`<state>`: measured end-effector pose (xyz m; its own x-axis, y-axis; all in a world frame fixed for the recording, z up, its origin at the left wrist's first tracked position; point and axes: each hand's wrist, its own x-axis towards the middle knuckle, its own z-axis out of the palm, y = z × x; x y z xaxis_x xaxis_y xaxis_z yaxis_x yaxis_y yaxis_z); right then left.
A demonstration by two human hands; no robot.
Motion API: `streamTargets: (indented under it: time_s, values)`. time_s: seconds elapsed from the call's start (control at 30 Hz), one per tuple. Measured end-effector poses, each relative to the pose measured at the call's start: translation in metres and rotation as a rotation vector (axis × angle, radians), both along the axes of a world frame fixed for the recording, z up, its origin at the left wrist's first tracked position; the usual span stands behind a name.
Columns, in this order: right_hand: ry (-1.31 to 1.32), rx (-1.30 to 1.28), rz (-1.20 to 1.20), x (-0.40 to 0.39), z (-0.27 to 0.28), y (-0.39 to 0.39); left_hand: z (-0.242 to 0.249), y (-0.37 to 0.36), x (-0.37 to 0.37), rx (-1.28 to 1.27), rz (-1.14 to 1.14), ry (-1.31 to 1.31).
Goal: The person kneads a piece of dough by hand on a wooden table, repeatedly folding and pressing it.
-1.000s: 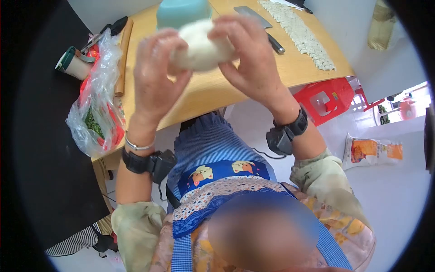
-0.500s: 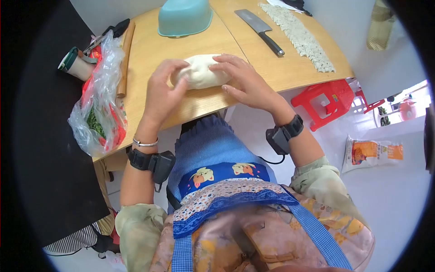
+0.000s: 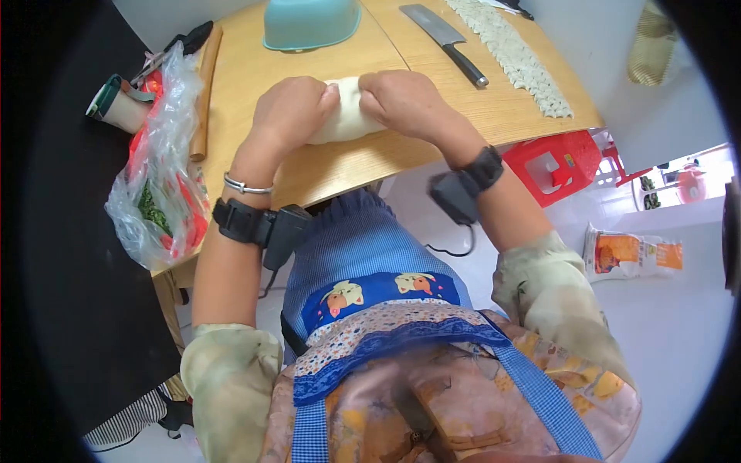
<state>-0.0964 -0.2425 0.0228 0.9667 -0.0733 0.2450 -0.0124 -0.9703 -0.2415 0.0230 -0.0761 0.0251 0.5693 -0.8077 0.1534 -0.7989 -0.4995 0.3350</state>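
Observation:
A lump of pale, smooth dough (image 3: 344, 122) lies on the wooden table (image 3: 255, 65) near its front edge. My left hand (image 3: 293, 112) is closed over the dough's left end, its thumb pressed against the top. On the other end, my right hand (image 3: 405, 104) grips with curled fingers. Between the two hands a strip of dough shows; the fingertips on the far side are hidden. Beyond the hands stands an upturned light-blue basin (image 3: 311, 23).
A cleaver (image 3: 444, 42) and a long strip of dough pieces (image 3: 513, 62) lie at the right. Along the left edge are a rolling pin (image 3: 206, 92), a plastic bag with greens (image 3: 158, 170) and a cup (image 3: 120, 106). A red stool (image 3: 559, 166) stands below right.
Both hands have gone from resting round the dough with loose fingers to curled grips pressing on it. They have shifted slightly away from my body.

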Motion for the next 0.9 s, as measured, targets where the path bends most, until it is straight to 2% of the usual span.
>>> streamTargets:
  time_s: [0.13, 0.23, 0.3, 0.33, 0.4, 0.43, 0.5, 0.53, 0.6, 0.63, 0.7, 0.73, 0.8, 0.83, 0.87, 0.9]
  values:
    - [-0.018, 0.036, 0.008, 0.023, -0.006, -0.007, -0.011, 0.010, 0.011, -0.122, -0.028, 0.180]
    - [-0.077, 0.090, -0.106, 0.027, -0.019, -0.010, -0.025, 0.009, 0.007, -0.235, 0.083, 0.089]
    - [-0.360, -0.029, -0.114, 0.024, -0.034, -0.011, -0.034, 0.011, -0.006, -0.358, 0.305, -0.231]
    - [-0.366, -0.033, -0.110, 0.019, -0.033, -0.007, -0.034, 0.012, -0.008, -0.363, 0.308, -0.236]
    - [-0.411, -0.046, -0.235, 0.005, -0.037, 0.006, -0.037, 0.017, -0.007, -0.196, 0.449, 0.062]
    - [-0.416, -0.046, -0.234, 0.003, -0.037, 0.008, -0.040, 0.018, -0.005, -0.198, 0.450, 0.057]
    - [-0.255, 0.277, -0.239, -0.002, -0.034, 0.009, -0.041, 0.020, -0.001, -0.357, 0.283, 0.216]
    - [-0.257, 0.274, -0.233, -0.006, -0.033, 0.010, -0.039, 0.019, -0.002, -0.362, 0.286, 0.213]
    - [-0.231, 0.392, -0.230, -0.017, -0.031, 0.015, -0.035, 0.016, -0.004, -0.564, 0.348, 0.659]
    - [-0.237, 0.385, -0.226, -0.025, -0.024, 0.020, -0.038, 0.015, 0.003, -0.573, 0.346, 0.655]
    - [-0.260, 0.598, -0.127, -0.048, -0.013, 0.035, -0.046, 0.009, 0.018, -0.668, 0.143, 0.302]
    - [-0.251, 0.598, -0.131, -0.056, -0.010, 0.044, -0.039, 0.004, 0.017, -0.667, 0.145, 0.311]
    - [-0.141, 0.957, 0.025, -0.070, -0.006, 0.060, -0.020, -0.005, 0.019, -0.694, 0.076, 0.313]
    - [-0.065, 1.038, 0.046, -0.071, -0.007, 0.065, -0.014, -0.009, 0.023, -0.689, 0.075, 0.322]
    - [-0.062, 1.041, 0.041, -0.069, -0.010, 0.062, -0.007, -0.012, 0.027, -0.600, 0.039, 0.209]
    - [-0.083, 0.802, 0.049, -0.063, -0.013, 0.056, -0.003, -0.014, 0.030, -0.511, 0.003, 0.092]
